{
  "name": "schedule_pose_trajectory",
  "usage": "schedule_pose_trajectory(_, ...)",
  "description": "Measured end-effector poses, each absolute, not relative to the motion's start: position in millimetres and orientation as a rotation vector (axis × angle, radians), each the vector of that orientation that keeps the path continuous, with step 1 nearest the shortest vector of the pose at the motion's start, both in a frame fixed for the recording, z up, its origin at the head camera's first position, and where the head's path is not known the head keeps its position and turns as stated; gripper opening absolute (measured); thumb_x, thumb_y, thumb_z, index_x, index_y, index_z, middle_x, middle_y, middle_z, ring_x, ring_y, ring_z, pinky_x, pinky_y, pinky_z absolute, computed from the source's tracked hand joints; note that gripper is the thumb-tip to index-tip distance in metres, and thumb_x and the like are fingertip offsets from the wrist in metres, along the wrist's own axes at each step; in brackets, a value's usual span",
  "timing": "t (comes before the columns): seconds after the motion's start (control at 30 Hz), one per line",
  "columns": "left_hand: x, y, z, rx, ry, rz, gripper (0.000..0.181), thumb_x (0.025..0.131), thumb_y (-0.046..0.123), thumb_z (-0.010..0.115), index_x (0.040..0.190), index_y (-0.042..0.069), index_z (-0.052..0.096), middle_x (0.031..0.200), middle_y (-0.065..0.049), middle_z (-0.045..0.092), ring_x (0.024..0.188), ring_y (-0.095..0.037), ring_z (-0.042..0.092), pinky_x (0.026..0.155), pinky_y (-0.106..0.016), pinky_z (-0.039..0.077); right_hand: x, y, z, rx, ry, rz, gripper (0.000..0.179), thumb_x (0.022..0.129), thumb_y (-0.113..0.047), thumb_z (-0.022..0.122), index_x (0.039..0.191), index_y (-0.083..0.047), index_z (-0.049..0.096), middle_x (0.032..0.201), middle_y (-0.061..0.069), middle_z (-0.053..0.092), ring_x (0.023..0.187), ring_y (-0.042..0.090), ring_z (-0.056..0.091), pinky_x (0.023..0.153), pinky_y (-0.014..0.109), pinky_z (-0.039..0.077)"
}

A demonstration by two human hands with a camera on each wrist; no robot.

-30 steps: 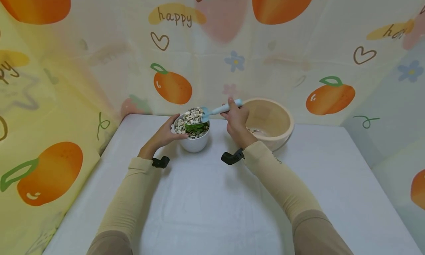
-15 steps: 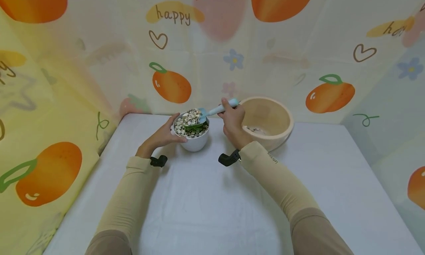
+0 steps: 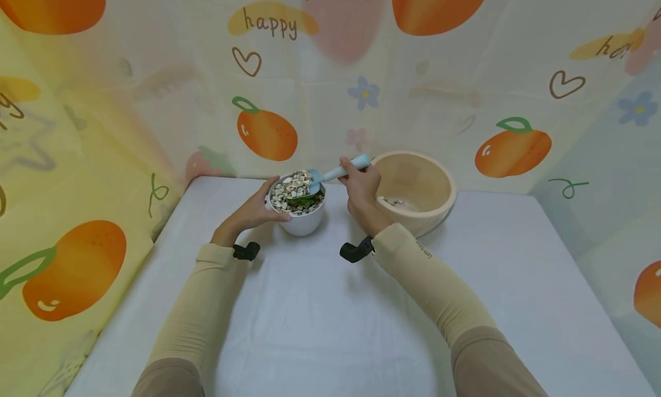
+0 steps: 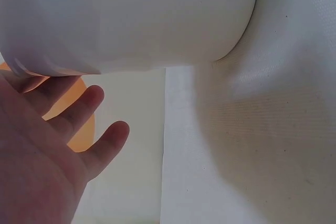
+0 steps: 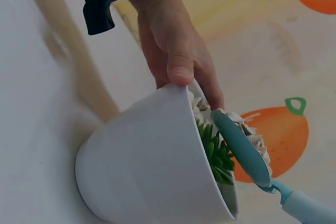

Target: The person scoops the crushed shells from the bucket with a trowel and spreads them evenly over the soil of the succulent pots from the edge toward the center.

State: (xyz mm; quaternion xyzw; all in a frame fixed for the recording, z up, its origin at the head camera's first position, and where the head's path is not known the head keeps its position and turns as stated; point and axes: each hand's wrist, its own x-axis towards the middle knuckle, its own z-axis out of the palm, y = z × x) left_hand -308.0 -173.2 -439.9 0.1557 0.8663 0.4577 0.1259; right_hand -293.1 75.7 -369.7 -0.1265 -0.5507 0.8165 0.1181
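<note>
A white flowerpot (image 3: 302, 224) stands on the table, holding a small green succulent (image 5: 215, 153) and pale pebbles. My left hand (image 3: 256, 209) holds the pot by its rim, thumb on the near side and index finger around the far side; in the left wrist view its outer fingers (image 4: 107, 148) are spread away from the wall. In my right hand (image 3: 363, 187) is the handle of a light blue toy shovel (image 3: 338, 172). Its blade (image 5: 241, 148), heaped with pebbles (image 5: 256, 142), hangs over the plant. The right hand itself is outside the right wrist view.
A large beige tub (image 3: 439, 205) stands behind my right wrist, with a few pebbles (image 3: 393, 202) at its bottom. White cloth covers the table (image 3: 330, 316). A fruit-printed sheet (image 3: 413, 127) hangs close behind the pot and tub.
The shovel has shifted slightly left and down over the pot, its pebbles still on the blade. My left hand keeps its hold on the rim, and the pot stays put.
</note>
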Motion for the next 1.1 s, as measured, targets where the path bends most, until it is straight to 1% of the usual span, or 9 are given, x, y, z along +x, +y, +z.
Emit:
schedule_pose_trajectory(0.3, -307.3, -174.1, -441.8, 0.462, 2.527, 1.35, 0.116, 0.074, 0.032, 0.084, 0.158, 0.017, 0.006, 0.163, -0.016, 0.014, 0.149, -0.037, 0.017, 0.117, -0.061, 0.019, -290.7, 73.9, -370.4, -0.373, -1.61, 2.407, 0.011, 0.091, -0.013, 0.068, 0.094, -0.004, 0.062, 0.103, 0.009, 0.066, 0.11, 0.025, 0.067, 0.089, 0.031, 0.056)
schedule_pose_trajectory(0.4, -306.7, -174.0, -441.3, 0.466, 2.529, 1.346, 0.115, 0.075, 0.032, 0.083, 0.158, 0.016, 0.005, 0.163, -0.016, 0.013, 0.149, -0.038, 0.016, 0.116, -0.062, 0.02, -289.6, 73.5, -371.2, -0.361, -1.614, 2.409, 0.011, 0.091, -0.014, 0.068, 0.092, -0.005, 0.062, 0.103, 0.007, 0.064, 0.113, 0.026, 0.065, 0.09, 0.031, 0.056)
schedule_pose_trajectory(0.5, -306.0, -173.5, -440.7, 0.466, 2.532, 1.342, 0.113, 0.076, 0.031, 0.082, 0.158, 0.015, 0.005, 0.163, -0.016, 0.012, 0.149, -0.038, 0.015, 0.115, -0.062, 0.022, -289.0, 73.2, -372.1, -0.36, -1.637, 2.386, 0.013, 0.091, -0.016, 0.069, 0.088, -0.007, 0.06, 0.101, 0.004, 0.062, 0.115, 0.027, 0.063, 0.092, 0.034, 0.055)
schedule_pose_trajectory(0.63, -305.7, -173.3, -440.3, 0.467, 2.531, 1.347, 0.112, 0.077, 0.028, 0.081, 0.158, 0.016, 0.005, 0.163, -0.016, 0.011, 0.15, -0.038, 0.014, 0.115, -0.063, 0.022, -289.3, 72.3, -373.7, -0.38, -1.676, 2.346, 0.017, 0.092, -0.02, 0.068, 0.084, -0.01, 0.057, 0.096, 0.001, 0.06, 0.102, 0.021, 0.062, 0.096, 0.042, 0.052)
schedule_pose_trajectory(0.67, -305.8, -173.4, -440.4, 0.468, 2.531, 1.349, 0.111, 0.077, 0.028, 0.081, 0.158, 0.016, 0.005, 0.163, -0.016, 0.012, 0.149, -0.038, 0.015, 0.115, -0.063, 0.022, -289.8, 72.1, -374.6, -0.387, -1.681, 2.34, 0.017, 0.092, -0.021, 0.068, 0.084, -0.011, 0.056, 0.095, 0.001, 0.059, 0.098, 0.019, 0.06, 0.096, 0.043, 0.052)
schedule_pose_trajectory(0.73, -306.1, -173.7, -440.8, 0.47, 2.531, 1.351, 0.112, 0.077, 0.029, 0.081, 0.158, 0.015, 0.005, 0.163, -0.016, 0.012, 0.149, -0.038, 0.015, 0.115, -0.063, 0.022, -290.9, 71.4, -376.4, -0.395, -1.67, 2.346, 0.017, 0.092, -0.022, 0.068, 0.085, -0.012, 0.057, 0.094, -0.001, 0.06, 0.097, 0.016, 0.06, 0.097, 0.041, 0.051)
schedule_pose_trajectory(0.9, -306.8, -174.2, -443.3, 0.462, 2.535, 1.349, 0.113, 0.076, 0.032, 0.082, 0.158, 0.015, 0.005, 0.163, -0.016, 0.012, 0.149, -0.038, 0.016, 0.115, -0.062, 0.023, -293.7, 69.4, -380.7, -0.353, -1.59, 2.387, 0.012, 0.093, -0.02, 0.067, 0.089, -0.011, 0.06, 0.095, 0.001, 0.065, 0.106, 0.028, 0.065, 0.091, 0.035, 0.055)
schedule_pose_trajectory(1.0, -306.3, -173.5, -444.5, 0.444, 2.539, 1.351, 0.114, 0.075, 0.034, 0.083, 0.158, 0.016, 0.006, 0.163, -0.016, 0.012, 0.149, -0.038, 0.016, 0.115, -0.063, 0.023, -294.3, 67.9, -382.0, -0.313, -1.541, 2.401, 0.011, 0.093, -0.017, 0.066, 0.089, -0.01, 0.06, 0.091, 0.004, 0.066, 0.105, 0.036, 0.066, 0.087, 0.036, 0.057)
schedule_pose_trajectory(1.1, -304.8, -172.4, -444.4, 0.425, 2.543, 1.357, 0.115, 0.075, 0.034, 0.083, 0.158, 0.018, 0.005, 0.163, -0.015, 0.012, 0.149, -0.038, 0.015, 0.116, -0.063, 0.021, -294.3, 66.6, -382.2, -0.3, -1.525, 2.396, 0.011, 0.093, -0.016, 0.066, 0.087, -0.01, 0.059, 0.087, 0.004, 0.066, 0.101, 0.036, 0.068, 0.086, 0.037, 0.057)
